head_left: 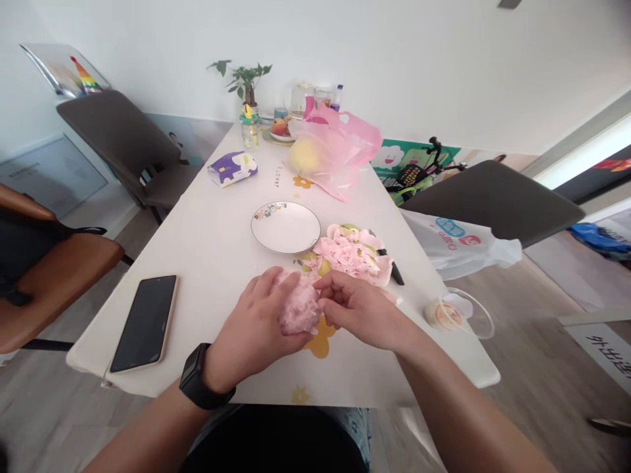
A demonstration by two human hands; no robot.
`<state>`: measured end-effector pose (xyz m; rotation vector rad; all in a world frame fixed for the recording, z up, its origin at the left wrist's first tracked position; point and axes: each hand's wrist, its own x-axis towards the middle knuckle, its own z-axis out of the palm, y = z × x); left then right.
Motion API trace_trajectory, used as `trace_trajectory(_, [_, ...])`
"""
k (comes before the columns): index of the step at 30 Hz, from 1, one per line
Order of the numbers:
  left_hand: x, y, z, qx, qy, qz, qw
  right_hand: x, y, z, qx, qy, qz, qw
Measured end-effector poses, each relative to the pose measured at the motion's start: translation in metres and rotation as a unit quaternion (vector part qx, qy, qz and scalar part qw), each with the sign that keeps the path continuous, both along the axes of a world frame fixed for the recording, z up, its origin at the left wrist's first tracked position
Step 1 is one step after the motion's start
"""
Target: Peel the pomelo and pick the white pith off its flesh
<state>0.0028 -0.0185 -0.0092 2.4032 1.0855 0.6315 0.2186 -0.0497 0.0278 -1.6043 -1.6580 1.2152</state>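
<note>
My left hand (261, 318) is wrapped round a peeled pomelo (300, 307), pink and ragged with pith, above the near part of the table. At the fruit's right side, the curled fingers and thumb of my right hand (352, 305) pinch at its surface; the fingertips are partly hidden. Just beyond lies a heap of pink pith and peel (350, 253) with yellow-green rind showing. A black handle (394, 269), perhaps a knife's, sticks out from the right of that heap. The round white plate (286, 226) stands to its left.
A phone (145, 322) lies at the left on the white table (211, 256). Farther back are a tissue pack (233, 169) and a pink plastic bag (340, 144) around a yellow fruit (305, 156). A clear tub (458, 314) and a white bag (453, 243) are at the right edge.
</note>
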Motion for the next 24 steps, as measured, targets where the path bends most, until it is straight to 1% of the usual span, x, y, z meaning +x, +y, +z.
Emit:
trace_trajectory(6, [0.001, -0.001, -0.001, 0.015, -0.002, -0.004, 1.000, -0.005, -0.002, 0.003, 0.020, -0.051, -0.031, 0.998])
trace_trajectory(10, [0.003, -0.001, -0.001, 0.027, -0.001, -0.010, 1.000, -0.005, 0.001, 0.005, 0.025, -0.093, -0.022, 0.995])
trace_trajectory(13, [0.003, -0.002, -0.001, 0.028, 0.004, -0.008, 1.000, -0.003, 0.003, 0.003, 0.035, -0.115, -0.019, 0.993])
trace_trajectory(15, [0.003, -0.002, -0.001, 0.027, 0.007, -0.007, 1.000, 0.000, 0.004, -0.001, 0.018, -0.084, -0.018, 0.996])
trace_trajectory(18, [0.001, -0.002, -0.001, 0.022, 0.008, -0.008, 1.000, 0.006, 0.003, -0.006, -0.025, 0.029, -0.007, 0.999])
trace_trajectory(20, [0.000, -0.002, -0.001, 0.016, 0.008, -0.008, 1.000, 0.008, 0.000, -0.008, -0.028, 0.092, 0.000, 0.995])
trace_trajectory(22, [-0.001, -0.002, -0.001, 0.013, 0.008, -0.006, 1.000, 0.008, -0.003, -0.008, -0.018, 0.115, -0.007, 0.993])
trace_trajectory(24, [-0.001, -0.002, -0.002, 0.012, 0.010, -0.004, 1.000, 0.005, -0.007, -0.007, -0.011, 0.099, -0.032, 0.995])
